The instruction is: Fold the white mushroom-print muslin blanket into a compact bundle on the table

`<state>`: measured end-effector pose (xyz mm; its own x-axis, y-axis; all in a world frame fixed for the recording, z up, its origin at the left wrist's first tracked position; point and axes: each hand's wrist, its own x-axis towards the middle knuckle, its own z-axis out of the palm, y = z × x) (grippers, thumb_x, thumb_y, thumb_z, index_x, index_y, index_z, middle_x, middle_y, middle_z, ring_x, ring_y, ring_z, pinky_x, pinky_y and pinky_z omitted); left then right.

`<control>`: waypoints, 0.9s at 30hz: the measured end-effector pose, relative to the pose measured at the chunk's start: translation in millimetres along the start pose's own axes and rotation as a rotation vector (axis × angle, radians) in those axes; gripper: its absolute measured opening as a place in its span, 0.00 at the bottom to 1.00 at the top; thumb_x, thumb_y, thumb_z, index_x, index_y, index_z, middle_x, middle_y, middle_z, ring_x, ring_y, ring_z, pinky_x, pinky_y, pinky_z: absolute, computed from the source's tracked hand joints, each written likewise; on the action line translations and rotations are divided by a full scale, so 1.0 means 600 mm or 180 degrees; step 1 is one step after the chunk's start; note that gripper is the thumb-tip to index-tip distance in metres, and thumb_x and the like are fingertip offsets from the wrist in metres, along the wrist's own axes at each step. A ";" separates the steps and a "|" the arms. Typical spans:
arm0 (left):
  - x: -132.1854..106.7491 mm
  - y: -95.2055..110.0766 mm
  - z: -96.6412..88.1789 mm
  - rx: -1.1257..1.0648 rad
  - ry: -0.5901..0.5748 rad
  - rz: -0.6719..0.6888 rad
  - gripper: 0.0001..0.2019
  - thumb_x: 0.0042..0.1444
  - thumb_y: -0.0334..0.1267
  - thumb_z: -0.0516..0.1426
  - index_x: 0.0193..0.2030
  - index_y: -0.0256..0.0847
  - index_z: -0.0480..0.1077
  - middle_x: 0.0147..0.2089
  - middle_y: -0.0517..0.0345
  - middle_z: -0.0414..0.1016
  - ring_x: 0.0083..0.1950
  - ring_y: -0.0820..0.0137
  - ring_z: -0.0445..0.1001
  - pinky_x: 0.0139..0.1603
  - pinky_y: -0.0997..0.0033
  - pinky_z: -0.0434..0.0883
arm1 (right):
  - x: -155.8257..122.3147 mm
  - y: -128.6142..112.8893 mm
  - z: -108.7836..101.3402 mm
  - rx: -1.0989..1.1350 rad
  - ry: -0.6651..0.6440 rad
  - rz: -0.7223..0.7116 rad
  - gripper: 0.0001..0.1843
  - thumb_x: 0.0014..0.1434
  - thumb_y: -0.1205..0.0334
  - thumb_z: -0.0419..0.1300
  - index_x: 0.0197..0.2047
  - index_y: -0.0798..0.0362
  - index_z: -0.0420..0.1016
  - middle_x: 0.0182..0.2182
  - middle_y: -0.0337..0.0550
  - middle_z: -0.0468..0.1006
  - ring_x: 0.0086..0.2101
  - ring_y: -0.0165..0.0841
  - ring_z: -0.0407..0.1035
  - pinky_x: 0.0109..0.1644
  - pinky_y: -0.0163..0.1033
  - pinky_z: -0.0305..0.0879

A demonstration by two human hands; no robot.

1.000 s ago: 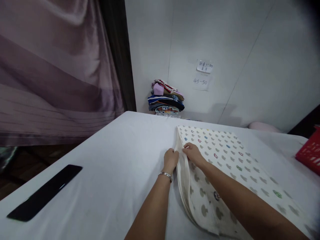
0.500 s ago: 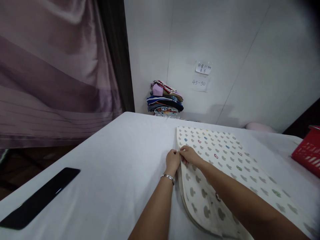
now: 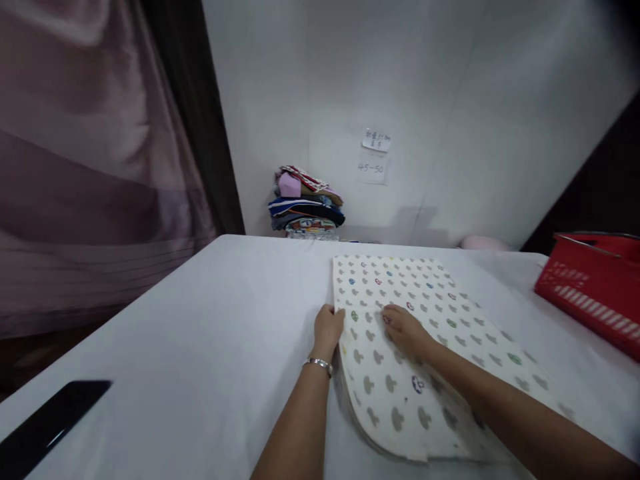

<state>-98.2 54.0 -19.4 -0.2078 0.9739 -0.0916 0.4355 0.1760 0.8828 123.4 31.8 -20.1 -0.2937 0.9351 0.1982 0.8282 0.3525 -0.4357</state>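
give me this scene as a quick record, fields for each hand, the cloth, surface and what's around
left hand grip: at the cloth's left edge, thumb against it; fingers partly hidden
right hand grip: palm down on the cloth, fingers slightly bent
wrist: silver bracelet on the left
cloth: cream, mushroom-like print, layered, lying flat
surface: white-covered table
picture left: glossy black flat object, cut off by the frame
picture right: red basket
behind: stack of folded fabrics near the wall
wall note: "45-50"
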 end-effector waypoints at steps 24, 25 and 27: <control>0.004 -0.010 -0.006 -0.0214 -0.0160 -0.0149 0.25 0.44 0.42 0.60 0.49 0.35 0.67 0.44 0.45 0.77 0.40 0.62 0.77 0.36 0.69 0.72 | -0.381 0.277 -0.198 -0.0677 0.0140 0.2804 0.22 0.55 0.53 0.53 0.47 0.60 0.72 0.44 0.55 0.76 0.44 0.43 0.71 0.47 0.43 0.65; 0.002 -0.009 -0.007 -0.0150 -0.0138 -0.0122 0.25 0.44 0.42 0.61 0.50 0.35 0.66 0.45 0.45 0.76 0.40 0.61 0.77 0.37 0.68 0.72 | -0.380 0.274 -0.200 -0.0505 0.0117 0.2893 0.20 0.54 0.54 0.54 0.44 0.59 0.73 0.42 0.54 0.77 0.41 0.42 0.72 0.43 0.41 0.67; 0.000 -0.006 -0.009 -0.0008 -0.0089 -0.0058 0.26 0.43 0.39 0.61 0.50 0.35 0.66 0.45 0.44 0.76 0.41 0.61 0.76 0.37 0.68 0.72 | -0.379 0.267 -0.203 0.0049 0.0089 0.3084 0.16 0.53 0.55 0.56 0.40 0.57 0.72 0.37 0.51 0.77 0.35 0.39 0.73 0.33 0.37 0.68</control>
<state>-104.4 52.5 -20.3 -0.1912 0.9741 -0.1205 0.4296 0.1934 0.8821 380.6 -128.6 -28.2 0.5246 0.8191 -0.2323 0.6986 -0.5700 -0.4324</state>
